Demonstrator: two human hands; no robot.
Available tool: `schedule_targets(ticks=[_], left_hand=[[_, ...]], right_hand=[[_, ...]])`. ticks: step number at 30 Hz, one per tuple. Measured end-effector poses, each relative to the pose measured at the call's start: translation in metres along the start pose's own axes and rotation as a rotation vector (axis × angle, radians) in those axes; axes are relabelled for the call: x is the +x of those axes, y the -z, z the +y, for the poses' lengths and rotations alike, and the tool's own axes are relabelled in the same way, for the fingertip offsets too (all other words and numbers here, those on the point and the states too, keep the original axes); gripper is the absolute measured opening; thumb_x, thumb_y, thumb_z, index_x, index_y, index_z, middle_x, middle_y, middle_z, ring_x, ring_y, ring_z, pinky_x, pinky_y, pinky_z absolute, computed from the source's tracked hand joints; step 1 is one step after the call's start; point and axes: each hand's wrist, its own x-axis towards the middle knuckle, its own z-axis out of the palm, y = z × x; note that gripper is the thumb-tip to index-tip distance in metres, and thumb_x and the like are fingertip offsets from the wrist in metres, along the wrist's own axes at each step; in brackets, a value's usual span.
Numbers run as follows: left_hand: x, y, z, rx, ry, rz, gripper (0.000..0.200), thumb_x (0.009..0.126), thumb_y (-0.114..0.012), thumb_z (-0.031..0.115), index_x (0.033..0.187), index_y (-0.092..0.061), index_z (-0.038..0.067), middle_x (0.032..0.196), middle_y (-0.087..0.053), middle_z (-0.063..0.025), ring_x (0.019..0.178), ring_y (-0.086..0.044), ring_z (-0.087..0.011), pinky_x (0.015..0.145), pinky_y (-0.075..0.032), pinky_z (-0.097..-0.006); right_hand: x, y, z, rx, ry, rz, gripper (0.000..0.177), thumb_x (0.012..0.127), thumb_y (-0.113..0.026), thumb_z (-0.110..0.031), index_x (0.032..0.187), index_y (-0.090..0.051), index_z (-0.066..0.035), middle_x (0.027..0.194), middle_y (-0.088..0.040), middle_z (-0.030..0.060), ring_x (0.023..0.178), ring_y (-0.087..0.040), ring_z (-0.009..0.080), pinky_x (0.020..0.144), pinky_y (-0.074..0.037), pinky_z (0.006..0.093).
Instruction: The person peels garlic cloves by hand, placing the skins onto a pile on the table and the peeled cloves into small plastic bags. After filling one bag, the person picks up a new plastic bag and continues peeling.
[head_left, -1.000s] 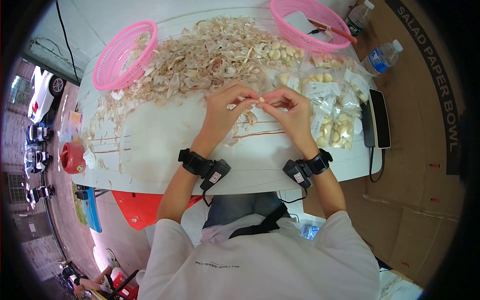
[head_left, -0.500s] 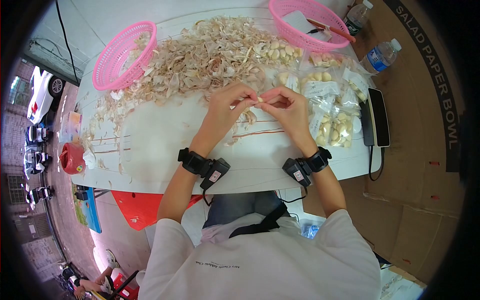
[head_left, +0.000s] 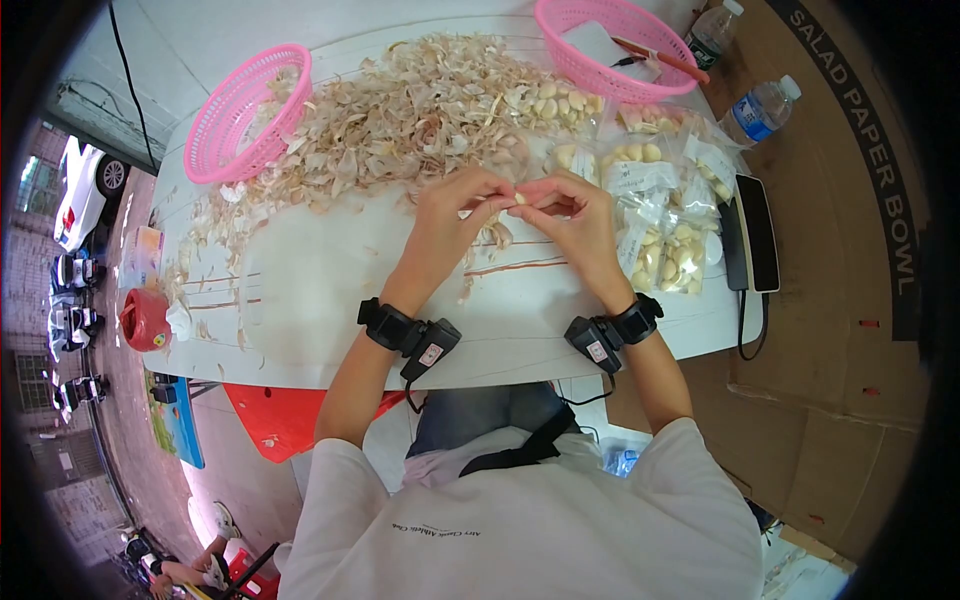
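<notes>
A small pale garlic clove (head_left: pixel 519 199) is pinched between the fingertips of both hands, over the table in front of the peel heap. My left hand (head_left: pixel 462 208) closes on it from the left, and my right hand (head_left: pixel 570 215) from the right. Much of the clove is hidden by the fingers. Beyond the hands spreads a big heap of dry garlic skins (head_left: pixel 420 110). Peeled cloves (head_left: pixel 557 104) lie at the heap's right end. Clear bags of peeled garlic (head_left: pixel 682 258) with white labels are stacked just right of my right hand.
Pink baskets stand at the back left (head_left: pixel 200 140) and back right (head_left: pixel 570 65). Two plastic bottles (head_left: pixel 757 112) and a black phone-like device (head_left: pixel 757 230) with a cable line the right edge, beside cardboard (head_left: pixel 830 300). A red container (head_left: pixel 146 320) sits at the left edge.
My fingers shift very slightly around the clove, which shows a little more between the fingertips. Both arms stay in nearly the same place.
</notes>
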Motion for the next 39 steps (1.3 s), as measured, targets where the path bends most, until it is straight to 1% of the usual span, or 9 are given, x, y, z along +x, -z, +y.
schedule_targets(ticks=[10, 13, 15, 18, 24, 28, 31, 34, 39], left_hand=[[0.001, 0.0, -0.001, 0.01, -0.024, 0.008, 0.006, 0.08, -0.066, 0.001, 0.086, -0.065, -0.001, 0.085, -0.065, -0.0053, 0.077, -0.064, -0.0125, 0.066, -0.053, -0.0241], [0.001, 0.002, -0.003, 0.078, -0.101, 0.006, 0.007, 0.08, -0.065, 0.0, 0.086, -0.064, 0.0, 0.085, -0.064, -0.006, 0.075, -0.063, -0.0134, 0.063, -0.052, -0.0242], [0.001, 0.004, -0.003, 0.225, -0.18, -0.023, 0.007, 0.08, -0.062, -0.002, 0.087, -0.063, -0.001, 0.084, -0.063, -0.0077, 0.075, -0.061, -0.0179, 0.064, -0.05, -0.0268], [0.003, 0.004, -0.004, 0.238, -0.203, -0.051, 0.01, 0.079, -0.058, -0.006, 0.088, -0.06, -0.002, 0.085, -0.06, -0.0095, 0.078, -0.059, -0.023, 0.067, -0.047, -0.0303], [0.001, 0.004, 0.0, 0.23, -0.192, -0.094, 0.015, 0.076, -0.053, -0.01, 0.089, -0.054, -0.002, 0.088, -0.053, -0.0111, 0.082, -0.056, -0.0249, 0.071, -0.046, -0.0329], [0.002, 0.002, 0.0, 0.247, -0.203, -0.085, 0.015, 0.077, -0.051, -0.011, 0.088, -0.051, -0.002, 0.086, -0.051, -0.0111, 0.081, -0.054, -0.025, 0.072, -0.046, -0.0322], [0.002, 0.001, -0.002, 0.279, -0.229, -0.037, 0.012, 0.078, -0.055, -0.003, 0.089, -0.054, 0.003, 0.084, -0.055, -0.0086, 0.075, -0.059, -0.0264, 0.064, -0.048, -0.0333], [0.002, 0.002, 0.002, 0.18, -0.138, -0.08, 0.016, 0.077, -0.048, -0.014, 0.087, -0.048, -0.002, 0.083, -0.048, -0.0105, 0.079, -0.052, -0.0234, 0.072, -0.045, -0.0302], [0.003, 0.002, -0.001, 0.163, -0.127, -0.003, 0.009, 0.083, -0.055, -0.006, 0.091, -0.058, -0.002, 0.09, -0.056, -0.0085, 0.082, -0.056, -0.0186, 0.069, -0.047, -0.0274]], right_hand=[[0.0, 0.0, -0.001, -0.004, 0.007, -0.003, 0.019, 0.074, -0.074, 0.0, 0.091, -0.066, 0.002, 0.085, -0.065, 0.0064, 0.075, -0.065, 0.011, 0.066, -0.053, 0.0223], [0.0, 0.0, -0.001, 0.006, -0.004, -0.004, 0.018, 0.074, -0.074, 0.0, 0.09, -0.066, 0.002, 0.084, -0.064, 0.0062, 0.074, -0.064, 0.0104, 0.065, -0.053, 0.0218], [0.0, 0.0, 0.0, 0.015, -0.017, -0.004, 0.018, 0.073, -0.074, 0.0, 0.09, -0.066, 0.002, 0.084, -0.064, 0.0061, 0.073, -0.064, 0.01, 0.065, -0.052, 0.0215], [0.0, 0.0, 0.004, -0.014, -0.026, -0.029, 0.019, 0.073, -0.075, -0.001, 0.089, -0.066, 0.002, 0.083, -0.064, 0.0059, 0.073, -0.063, 0.009, 0.065, -0.052, 0.0212], [0.0, 0.0, 0.006, 0.063, -0.096, -0.074, 0.018, 0.075, -0.073, -0.001, 0.09, -0.066, 0.003, 0.081, -0.064, 0.0063, 0.073, -0.063, 0.0091, 0.065, -0.052, 0.0213], [0.0, 0.001, 0.01, 0.296, -0.182, -0.137, 0.021, 0.078, -0.071, -0.001, 0.096, -0.063, 0.004, 0.082, -0.065, 0.0072, 0.077, -0.065, 0.0125, 0.068, -0.054, 0.023], [0.0, 0.003, 0.01, 0.417, -0.246, -0.103, 0.022, 0.08, -0.069, -0.003, 0.1, -0.062, 0.004, 0.087, -0.065, 0.0079, 0.079, -0.066, 0.0146, 0.07, -0.055, 0.0239], [0.003, 0.01, 0.013, 0.556, -0.3, -0.034, 0.023, 0.082, -0.067, -0.004, 0.103, -0.061, 0.003, 0.093, -0.064, 0.0083, 0.08, -0.066, 0.0159, 0.073, -0.055, 0.0243], [0.005, 0.013, 0.01, 0.671, -0.301, 0.035, 0.023, 0.085, -0.064, -0.004, 0.107, -0.06, 0.003, 0.096, -0.064, 0.0083, 0.082, -0.065, 0.0162, 0.074, -0.054, 0.0245]])
